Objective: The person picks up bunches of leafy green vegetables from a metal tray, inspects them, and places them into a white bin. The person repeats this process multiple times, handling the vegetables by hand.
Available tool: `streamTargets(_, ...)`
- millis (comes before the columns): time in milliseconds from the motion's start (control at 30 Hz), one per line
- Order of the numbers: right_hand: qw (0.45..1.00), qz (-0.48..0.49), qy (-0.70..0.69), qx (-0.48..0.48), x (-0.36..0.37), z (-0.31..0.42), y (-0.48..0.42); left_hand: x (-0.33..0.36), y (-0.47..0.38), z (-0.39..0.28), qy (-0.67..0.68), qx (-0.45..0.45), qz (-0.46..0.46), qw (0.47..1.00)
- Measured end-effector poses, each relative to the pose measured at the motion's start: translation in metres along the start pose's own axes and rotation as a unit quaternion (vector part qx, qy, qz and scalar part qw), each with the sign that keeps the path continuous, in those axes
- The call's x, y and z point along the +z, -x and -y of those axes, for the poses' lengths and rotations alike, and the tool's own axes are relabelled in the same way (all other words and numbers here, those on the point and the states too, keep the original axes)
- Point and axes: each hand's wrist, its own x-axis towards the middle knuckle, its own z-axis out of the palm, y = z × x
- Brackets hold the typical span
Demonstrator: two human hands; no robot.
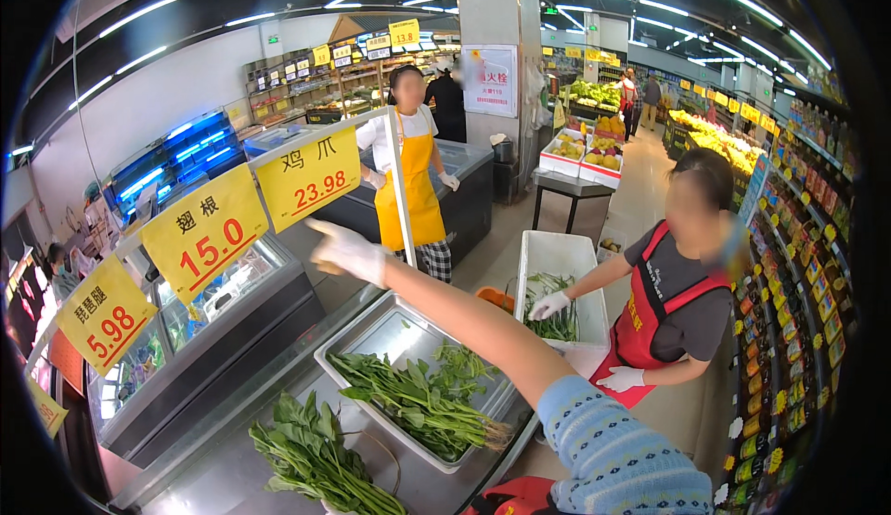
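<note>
My right hand (pixel 346 252), in a white glove, is stretched out over the counter with its index finger extended and the other fingers partly curled. It holds nothing and is near the yellow price signs (pixel 310 179). At the bottom edge a small part of my white-gloved left hand (pixel 334 509) shows around the lower stems of a bunch of leafy greens (pixel 313 452). Most of that hand is cut off by the frame. Between my arms, a shallow metal tray (pixel 372 320) on the steel counter (pixel 216 470) holds more leafy greens with roots (pixel 418 400).
A co-worker in a red apron (pixel 654 299) has one gloved hand in a white foam box (pixel 588 250) of long green vegetables. Another person in a yellow apron (pixel 411 181) stands beyond the sign frame's white post (pixel 400 195). A glass-topped display case (pixel 230 327) lies left, stocked shelves (pixel 779 348) right.
</note>
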Motion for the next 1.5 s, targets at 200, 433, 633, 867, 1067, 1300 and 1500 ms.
streamTargets(200,0.989,0.115,0.039,-0.089,0.093,0.178,-0.064,-0.009,0.000,-0.011,-0.029,0.008,-0.003,1.000)
streamTargets(433,0.836,0.170,0.440,-0.280,0.130,0.224,-0.057,-0.012,-0.004,-0.026,-0.044,0.019,0.003,0.999)
streamTargets(633,0.918,0.202,0.311,-0.143,0.100,0.095,0.020,-0.009,0.010,-0.028,-0.048,0.023,-0.009,0.999)
streamTargets(867,0.846,0.352,0.300,0.266,0.054,-0.120,0.210,-0.014,0.030,-0.027,-0.070,0.051,0.000,0.996)
streamTargets(1067,0.885,0.226,0.200,0.355,0.030,-0.200,0.378,-0.021,0.046,-0.029,-0.039,-0.034,0.013,0.999)
streamTargets(1300,0.922,0.038,0.036,0.384,0.071,-0.183,0.451,-0.014,0.070,-0.052,-0.010,0.025,0.004,1.000)
streamTargets(1500,0.925,0.038,0.212,0.314,0.078,-0.198,0.452,-0.003,0.092,-0.096,0.038,0.032,0.013,0.999)
